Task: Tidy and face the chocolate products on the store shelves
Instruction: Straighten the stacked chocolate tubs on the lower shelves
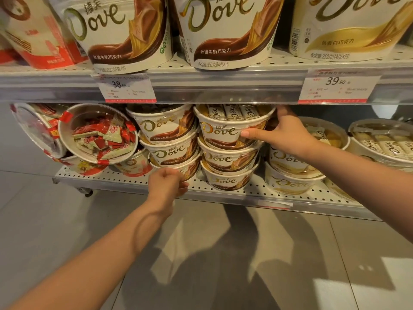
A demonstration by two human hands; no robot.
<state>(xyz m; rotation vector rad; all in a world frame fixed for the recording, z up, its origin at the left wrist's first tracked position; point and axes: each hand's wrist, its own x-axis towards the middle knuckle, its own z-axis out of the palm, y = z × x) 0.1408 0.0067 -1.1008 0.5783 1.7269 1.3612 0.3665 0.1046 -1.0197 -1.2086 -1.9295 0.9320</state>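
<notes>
Your left hand (167, 184) curls its fingers against the bottom tub (185, 171) of a three-high brown Dove stack on the lower shelf (125, 179). Your right hand (283, 133) grips the top tub (228, 126) of the next three-high stack, thumb across its front. Those tubs stand upright, logos facing you.

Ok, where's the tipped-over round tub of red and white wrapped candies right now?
In the head view, the tipped round tub of red and white candies leans on the lower shelf at left, just left of the stacked brown Dove tubs, above the left hand.
</notes>
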